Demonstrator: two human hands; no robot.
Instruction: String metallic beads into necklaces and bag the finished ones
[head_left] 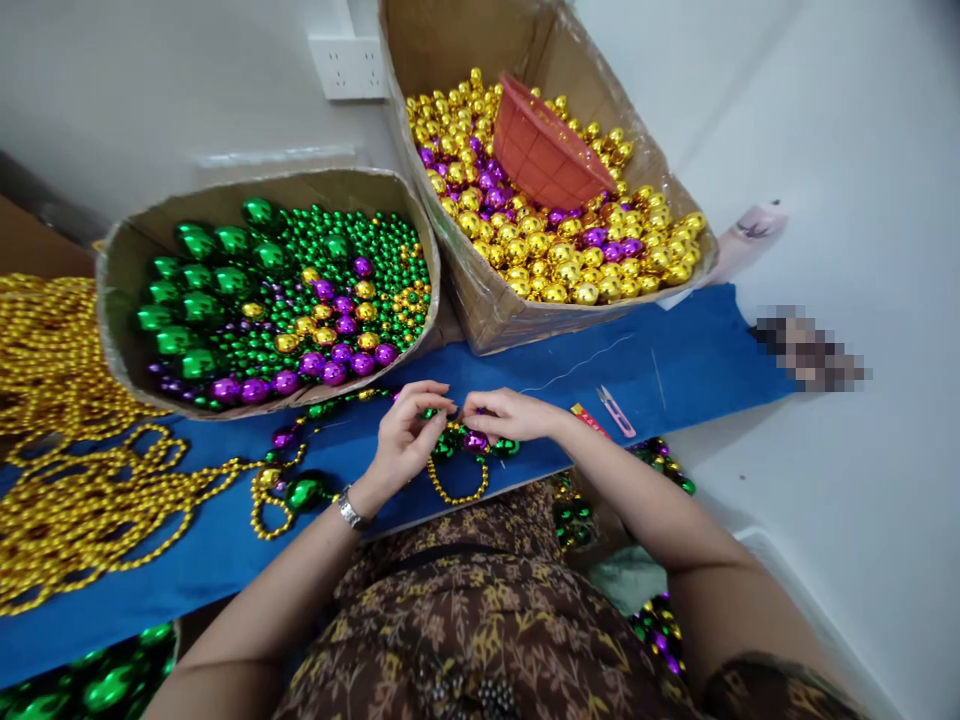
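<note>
A bead strand (459, 468) of green, purple and gold beads lies near the front edge of the blue cloth (660, 365), about midway along it, and both hands are pinched on it. The left hand (409, 435) holds a green bead with its fingertips drawn narrow together, a watch (349, 509) on its wrist; the right hand (506, 415) grips the strand just beside it, fingers closed over a purple bead. A gold loop of the strand hangs off the cloth's front edge toward the lap. Near the right hand, toward the right end of the cloth, lie small pink snips (616, 411). At the back edge stand two cardboard boxes: the left box (120, 270) holds mostly green beads, the right box (487, 300) gold beads and an orange basket (546, 152). Gold bead chains (67, 450) are heaped at the cloth's left end.
</note>
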